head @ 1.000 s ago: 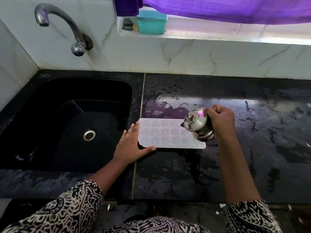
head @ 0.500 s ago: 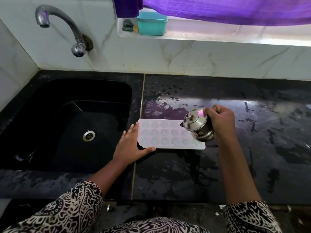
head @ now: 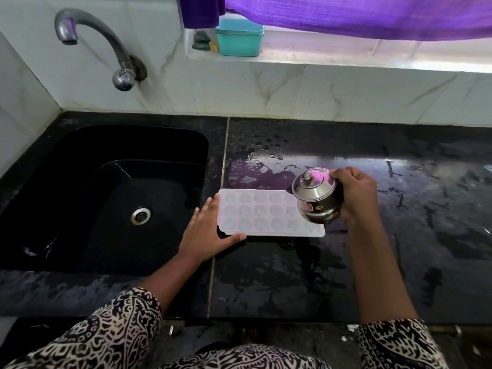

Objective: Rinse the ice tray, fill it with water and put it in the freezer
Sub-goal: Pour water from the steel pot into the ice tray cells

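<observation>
Head camera view, looking down at a wet black stone counter in a kitchen. A white plastic ice tray lies flat on the counter near the middle of the view, just right of the sink's edge, its long side running from 9 o'clock to 3 o'clock. Its rows of small moulded cells face up; whether they hold water cannot be told.

At the tray's 9 o'clock end, the left hand lies flat with the fingers straight and together against the short edge, and the thumb stretched along the near edge at the corner.

At the tray's 3 o'clock end, the right hand has its fingers curled round a small steel pot with a knobbed lid. The pot is tilted, lid toward 10 o'clock, above the tray's right end.

A black sink with a round metal drain fills the 9 o'clock side. A curved metal tap juts from the white tiled wall at 11 o'clock. At 12 o'clock a teal box sits on a window ledge under a purple curtain. Black-and-white patterned sleeves show at 6 o'clock.
</observation>
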Demonstrator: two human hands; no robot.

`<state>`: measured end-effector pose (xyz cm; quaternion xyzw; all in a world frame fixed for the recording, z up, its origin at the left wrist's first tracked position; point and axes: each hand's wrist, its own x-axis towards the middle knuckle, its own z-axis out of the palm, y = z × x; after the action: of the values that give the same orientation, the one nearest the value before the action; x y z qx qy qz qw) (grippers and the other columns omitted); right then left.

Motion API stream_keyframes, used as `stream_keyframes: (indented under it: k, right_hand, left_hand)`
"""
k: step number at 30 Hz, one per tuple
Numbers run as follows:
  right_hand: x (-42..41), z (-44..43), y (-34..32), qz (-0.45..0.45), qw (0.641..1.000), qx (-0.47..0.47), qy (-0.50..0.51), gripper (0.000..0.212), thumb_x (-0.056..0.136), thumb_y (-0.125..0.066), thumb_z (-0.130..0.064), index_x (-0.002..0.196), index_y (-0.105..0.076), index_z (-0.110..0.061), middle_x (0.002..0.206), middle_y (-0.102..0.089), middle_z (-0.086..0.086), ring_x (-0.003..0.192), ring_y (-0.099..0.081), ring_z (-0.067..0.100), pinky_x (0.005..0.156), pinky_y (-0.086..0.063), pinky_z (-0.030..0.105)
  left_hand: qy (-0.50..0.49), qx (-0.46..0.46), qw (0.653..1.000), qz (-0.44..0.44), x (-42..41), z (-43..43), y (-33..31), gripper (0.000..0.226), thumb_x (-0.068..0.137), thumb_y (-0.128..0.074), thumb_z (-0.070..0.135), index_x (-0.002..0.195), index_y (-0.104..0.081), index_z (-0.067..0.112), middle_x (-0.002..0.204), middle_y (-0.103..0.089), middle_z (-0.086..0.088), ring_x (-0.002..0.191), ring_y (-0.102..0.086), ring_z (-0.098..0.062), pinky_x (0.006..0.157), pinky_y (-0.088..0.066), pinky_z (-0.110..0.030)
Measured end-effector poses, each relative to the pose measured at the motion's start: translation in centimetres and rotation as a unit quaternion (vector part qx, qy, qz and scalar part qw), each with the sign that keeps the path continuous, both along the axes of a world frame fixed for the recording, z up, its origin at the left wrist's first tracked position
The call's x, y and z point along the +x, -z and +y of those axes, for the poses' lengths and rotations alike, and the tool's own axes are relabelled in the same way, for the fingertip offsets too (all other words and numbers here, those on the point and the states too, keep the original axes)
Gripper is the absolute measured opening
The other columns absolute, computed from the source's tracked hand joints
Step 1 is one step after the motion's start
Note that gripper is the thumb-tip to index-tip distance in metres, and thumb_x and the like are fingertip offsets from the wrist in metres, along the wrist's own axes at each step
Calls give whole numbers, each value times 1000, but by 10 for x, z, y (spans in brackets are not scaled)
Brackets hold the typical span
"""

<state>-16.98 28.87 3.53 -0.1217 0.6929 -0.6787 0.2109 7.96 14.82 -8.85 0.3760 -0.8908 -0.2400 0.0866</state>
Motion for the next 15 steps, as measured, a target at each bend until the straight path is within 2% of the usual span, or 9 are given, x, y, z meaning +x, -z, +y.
stream_keyframes:
  k: [3,15]
  right_hand:
    - [-4,4,0,-8,1000,-3,8,31,78,-62,-4,55,-45,-15,50,-43,-3,49,-40,10,50,-37,21]
    - [-9,16,3,44,998,14,31,37,79,-63,-4,52,-40,-17,41,-41,-10,39,-36,3,42,-37,13]
  left_hand:
    - [1,1,1000,2,0,0,0,124,63,-41,92,155,2,21,163,-11,3,149,-3,-10,120,-2,-35]
    - [4,-1,1000,3,0,0,-1,131,57,-31,98,155,0,18,162,-12,2,149,-6,-12,121,-3,-36]
